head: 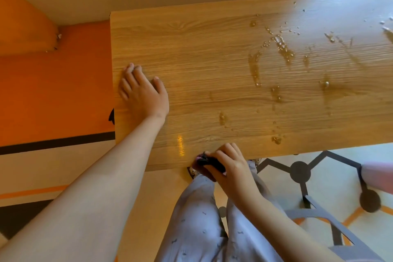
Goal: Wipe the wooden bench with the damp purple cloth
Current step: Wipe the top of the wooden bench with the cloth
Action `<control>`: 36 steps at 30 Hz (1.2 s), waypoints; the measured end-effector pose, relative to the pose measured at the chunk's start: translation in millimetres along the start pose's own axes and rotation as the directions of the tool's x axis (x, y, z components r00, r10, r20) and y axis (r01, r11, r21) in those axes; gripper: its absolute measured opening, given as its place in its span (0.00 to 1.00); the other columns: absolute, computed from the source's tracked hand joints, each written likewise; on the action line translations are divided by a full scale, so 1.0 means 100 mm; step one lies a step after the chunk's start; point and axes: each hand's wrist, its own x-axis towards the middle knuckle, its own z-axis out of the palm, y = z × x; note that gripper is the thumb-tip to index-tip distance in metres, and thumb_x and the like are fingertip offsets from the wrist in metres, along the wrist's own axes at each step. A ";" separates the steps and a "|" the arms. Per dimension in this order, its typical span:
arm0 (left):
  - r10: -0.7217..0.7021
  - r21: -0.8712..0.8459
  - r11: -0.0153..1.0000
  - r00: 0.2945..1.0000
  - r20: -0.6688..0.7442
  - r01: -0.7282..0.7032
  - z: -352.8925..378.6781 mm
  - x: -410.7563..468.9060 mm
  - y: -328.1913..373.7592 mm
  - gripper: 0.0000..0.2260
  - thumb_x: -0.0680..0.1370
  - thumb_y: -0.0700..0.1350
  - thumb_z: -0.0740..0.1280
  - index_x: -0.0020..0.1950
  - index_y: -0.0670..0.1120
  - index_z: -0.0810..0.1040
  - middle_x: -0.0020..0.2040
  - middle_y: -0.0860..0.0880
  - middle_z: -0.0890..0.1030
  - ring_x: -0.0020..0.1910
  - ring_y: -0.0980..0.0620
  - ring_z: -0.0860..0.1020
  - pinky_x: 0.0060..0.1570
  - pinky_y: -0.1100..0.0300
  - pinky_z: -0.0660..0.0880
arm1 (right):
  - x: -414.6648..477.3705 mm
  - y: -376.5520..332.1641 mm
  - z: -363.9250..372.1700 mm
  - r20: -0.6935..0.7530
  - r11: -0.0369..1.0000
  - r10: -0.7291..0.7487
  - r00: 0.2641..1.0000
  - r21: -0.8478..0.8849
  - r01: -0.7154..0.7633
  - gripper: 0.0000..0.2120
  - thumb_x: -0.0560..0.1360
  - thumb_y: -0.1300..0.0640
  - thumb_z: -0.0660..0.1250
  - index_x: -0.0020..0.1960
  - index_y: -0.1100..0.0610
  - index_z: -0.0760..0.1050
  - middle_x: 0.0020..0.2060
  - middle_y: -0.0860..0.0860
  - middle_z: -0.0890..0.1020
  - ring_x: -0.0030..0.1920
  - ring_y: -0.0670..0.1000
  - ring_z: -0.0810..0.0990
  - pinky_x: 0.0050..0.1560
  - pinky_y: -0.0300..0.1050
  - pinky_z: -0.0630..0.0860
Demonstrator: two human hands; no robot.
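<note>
**While the left hand (142, 93) lay flat on the wooden bench (212, 66), the right hand (230, 168) gripped the purple cloth (212, 163)**

Where the bench's near edge met the person's knees, the right hand curled its fingers and thumb round the bunched cloth. The cloth looked dark, with a small pink-purple fold showing at its left end. It sat under the palm and fingers, right at the bench's near edge and mostly hidden by the hand. Only its left part stuck out past the knuckles. Whether it touched the bench top or only the edge could not be told.

The left hand rested palm down near the bench's left end, fingers straight and loosely together, holding nothing. It was well apart from the cloth.

Wet streaks and droplets (285, 49) lay across the bench's right half, away from both hands, with a few drops (276, 140) close to the near edge, to the right of the right hand.

Below the near edge were the person's pale patterned trousers (197, 219). Beyond the bench's left end lay an orange floor (53, 91).
</note>
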 end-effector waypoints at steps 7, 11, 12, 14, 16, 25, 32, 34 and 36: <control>0.011 0.010 1.000 1.000 0.007 -0.011 0.00 -0.01 0.01 0.21 0.78 0.51 0.55 0.69 0.43 0.66 0.73 0.44 0.64 0.73 0.43 0.61 0.71 0.45 0.55 | -0.08 0.34 -0.41 -0.275 0.940 0.337 0.900 0.039 -0.340 0.04 0.72 0.61 0.70 0.41 0.60 0.76 0.39 0.51 0.71 0.42 0.53 0.73 0.43 0.41 0.69; 0.009 0.014 1.000 1.000 0.010 -0.009 -0.01 -0.01 0.03 0.21 0.78 0.51 0.55 0.69 0.43 0.66 0.73 0.44 0.64 0.73 0.42 0.60 0.71 0.45 0.55 | -0.27 0.79 -0.94 -0.472 0.833 0.509 0.720 0.061 -0.550 0.05 0.75 0.60 0.68 0.43 0.61 0.76 0.40 0.53 0.72 0.43 0.58 0.75 0.42 0.38 0.63; 0.007 0.013 1.000 1.000 0.008 -0.007 -0.01 -0.01 0.03 0.21 0.78 0.51 0.55 0.68 0.43 0.66 0.73 0.44 0.65 0.72 0.42 0.61 0.71 0.45 0.56 | -0.29 0.83 -0.97 -0.501 0.817 0.521 0.691 0.058 -0.574 0.06 0.75 0.59 0.68 0.42 0.61 0.75 0.40 0.54 0.72 0.43 0.59 0.74 0.42 0.39 0.63; 0.005 0.010 1.000 1.000 0.004 -0.005 -0.01 -0.01 0.03 0.21 0.78 0.51 0.55 0.68 0.42 0.66 0.73 0.44 0.65 0.72 0.42 0.61 0.70 0.44 0.56 | -0.27 0.75 -0.87 -0.513 0.819 0.512 0.689 0.050 -0.571 0.06 0.74 0.59 0.68 0.42 0.62 0.75 0.40 0.54 0.73 0.43 0.58 0.74 0.43 0.42 0.64; 0.007 0.007 1.000 1.000 0.004 -0.008 0.00 -0.01 0.02 0.21 0.78 0.51 0.55 0.68 0.42 0.66 0.72 0.43 0.65 0.72 0.42 0.61 0.70 0.44 0.56 | -0.16 0.53 -0.59 -0.453 0.860 0.462 0.763 0.020 -0.509 0.05 0.72 0.62 0.70 0.43 0.62 0.75 0.41 0.54 0.73 0.44 0.57 0.74 0.45 0.44 0.67; 0.007 -0.001 1.000 1.000 0.003 -0.007 0.00 -0.01 0.02 0.20 0.78 0.50 0.56 0.67 0.42 0.67 0.73 0.43 0.65 0.72 0.41 0.61 0.70 0.44 0.55 | 0.32 0.15 -0.10 -0.296 0.951 0.266 0.917 -0.075 -0.299 0.07 0.72 0.61 0.70 0.42 0.62 0.73 0.41 0.55 0.74 0.44 0.55 0.72 0.42 0.44 0.70; 0.007 -0.007 1.000 1.000 0.005 -0.007 0.00 -0.01 0.03 0.20 0.78 0.49 0.56 0.67 0.42 0.67 0.72 0.43 0.65 0.72 0.41 0.61 0.70 0.44 0.56 | 0.06 0.70 -0.73 -0.544 0.817 0.477 0.691 -0.015 -0.576 0.06 0.74 0.60 0.69 0.44 0.62 0.73 0.41 0.57 0.73 0.45 0.59 0.73 0.43 0.38 0.61; 0.007 -0.012 1.000 1.000 0.004 -0.007 0.00 -0.01 0.02 0.20 0.78 0.49 0.56 0.67 0.42 0.67 0.72 0.43 0.65 0.72 0.41 0.61 0.70 0.43 0.56 | 0.16 0.49 -0.45 -0.499 0.856 0.424 0.756 -0.051 -0.514 0.05 0.72 0.62 0.70 0.45 0.62 0.74 0.41 0.56 0.74 0.44 0.58 0.73 0.44 0.39 0.63; 0.008 -0.012 1.000 1.000 0.002 -0.008 0.01 0.00 0.01 0.20 0.78 0.49 0.57 0.67 0.41 0.67 0.72 0.43 0.65 0.72 0.41 0.61 0.70 0.43 0.56 | 0.35 0.18 -0.07 -0.389 0.925 0.321 0.864 -0.069 -0.375 0.06 0.72 0.61 0.70 0.46 0.62 0.75 0.42 0.56 0.75 0.45 0.55 0.72 0.46 0.41 0.67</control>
